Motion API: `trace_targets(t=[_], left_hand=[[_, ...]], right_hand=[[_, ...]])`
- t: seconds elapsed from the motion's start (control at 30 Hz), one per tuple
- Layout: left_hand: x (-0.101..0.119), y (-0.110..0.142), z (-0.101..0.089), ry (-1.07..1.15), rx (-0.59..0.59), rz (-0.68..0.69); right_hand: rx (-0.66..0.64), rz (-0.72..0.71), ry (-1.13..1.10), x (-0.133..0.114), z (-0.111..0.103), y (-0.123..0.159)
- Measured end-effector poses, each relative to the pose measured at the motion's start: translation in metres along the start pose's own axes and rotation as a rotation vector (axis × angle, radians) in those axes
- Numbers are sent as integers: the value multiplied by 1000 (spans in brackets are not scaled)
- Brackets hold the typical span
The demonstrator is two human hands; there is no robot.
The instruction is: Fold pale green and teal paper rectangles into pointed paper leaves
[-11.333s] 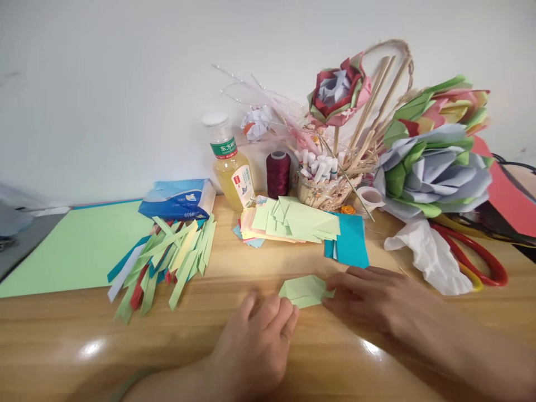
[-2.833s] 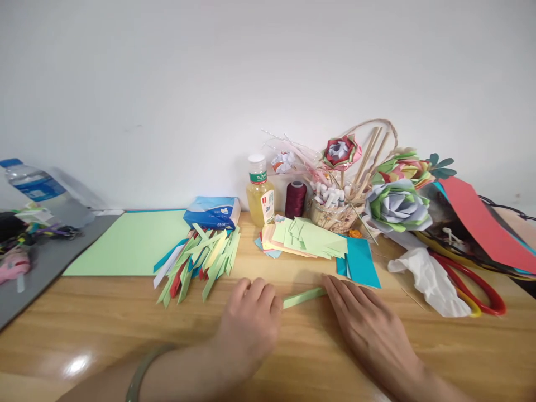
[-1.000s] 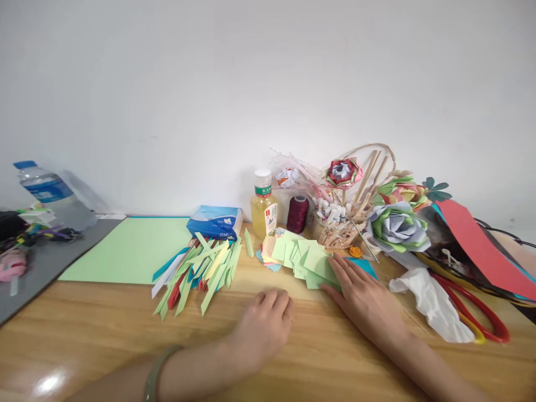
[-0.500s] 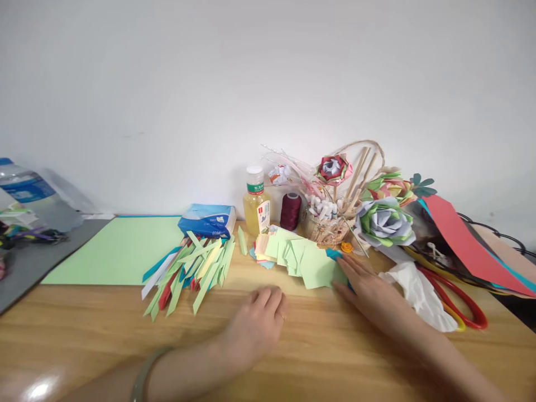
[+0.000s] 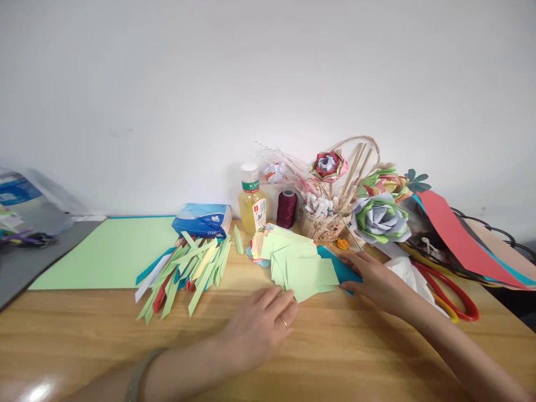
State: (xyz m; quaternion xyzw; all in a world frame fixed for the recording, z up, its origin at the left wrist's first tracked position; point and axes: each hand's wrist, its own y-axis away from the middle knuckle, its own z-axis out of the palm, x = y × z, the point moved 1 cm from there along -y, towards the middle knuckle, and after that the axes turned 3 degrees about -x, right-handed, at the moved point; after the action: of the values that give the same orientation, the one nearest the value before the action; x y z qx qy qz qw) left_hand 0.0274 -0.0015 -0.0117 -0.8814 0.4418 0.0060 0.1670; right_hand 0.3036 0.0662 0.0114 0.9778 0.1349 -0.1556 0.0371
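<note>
Teal-blue flat paper [image 5: 333, 261] is lying on the light-brown wooden tabletop [image 5: 176, 352], right of the middle, its left end meeting a fanned stack of pale-green rectangular paper slips [image 5: 312, 273]. With our right hand [image 5: 363, 277] we are holding the teal-blue paper, thumb at the near edge and fingers at the far edge. With our left hand [image 5: 268, 318] we are reaching the near-left corner of the green slips, the fingers bending and lying close together; whether they are pressing on the paper, we cannot tell. On that hand we are wearing a thin gold-coloured ring [image 5: 284, 322].

Left of the stack: one narrow folded pale-green paper strip [image 5: 238, 240] is lying apart; a heap of folded green, red, blue, yellow and white paper strips [image 5: 205, 268] is spreading before a blue plastic tissue pack [image 5: 201, 219].

Behind the stack: a clear bottle of yellow liquid with a white cap [image 5: 250, 168] is standing beside a dark-red thread spool [image 5: 287, 209]; next to it a woven straw-coloured basket [image 5: 320, 229] is holding white sticks.

Right of the basket: a lilac-and-green folded-paper flower [image 5: 382, 219] is resting. Nearer us, a crumpled white sheet [image 5: 412, 273] is lying beside a red loop handle [image 5: 469, 314].
</note>
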Motion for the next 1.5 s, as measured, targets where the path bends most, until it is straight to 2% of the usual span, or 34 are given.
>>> trace_targets(t=[0.17, 0.3, 0.47, 0.63, 0.8, 0.87, 0.93, 1.0, 1.07, 1.2, 1.23, 1.27, 1.3, 1.4, 1.47, 1.5], left_hand=[[-9, -6, -1, 106, -145, 4], [-15, -9, -4, 201, -261, -12], [-17, -15, -4, 305, -390, -17], [-17, -25, -3, 321, -424, -12], [-12, -39, -6, 283, -364, 1], [-10, -41, -7, 269, -320, -11], [-10, -39, -8, 259, -247, -16], [-15, -33, -8, 256, -148, -14], [-24, -24, -9, 286, -52, -57], [-41, -5, -16, 361, 71, -349], [-42, -2, -19, 376, 131, -377], [-40, -1, -23, 387, 186, -355], [-36, 0, -27, 391, 205, -274], [-21, -3, -31, 357, 145, -5], [-14, -5, -28, 340, 118, 80], [-13, -5, -26, 316, 152, 107]], right_hand=[[139, 7, 52, 4, -1, -4], [291, 18, 150, 1, -8, 3], [413, -15, 234, -4, -18, 9], [511, -106, 261, -13, -18, 13], [566, -273, 222, -38, -8, 26], [526, -392, 184, -53, -4, 32], [327, -502, -54, -67, 0, 37], [87, -521, -231, -77, 3, 39], [-69, -482, -374, -81, 5, 38], [-117, -408, -507, -78, 7, 33], [-119, -403, -512, -77, 7, 32], [-126, -399, -519, -77, 7, 32], [-134, -395, -525, -77, 6, 32], [-164, -382, -495, -80, 4, 34], [-184, -377, -441, -82, 3, 37], [-195, -373, -419, -83, 3, 37]])
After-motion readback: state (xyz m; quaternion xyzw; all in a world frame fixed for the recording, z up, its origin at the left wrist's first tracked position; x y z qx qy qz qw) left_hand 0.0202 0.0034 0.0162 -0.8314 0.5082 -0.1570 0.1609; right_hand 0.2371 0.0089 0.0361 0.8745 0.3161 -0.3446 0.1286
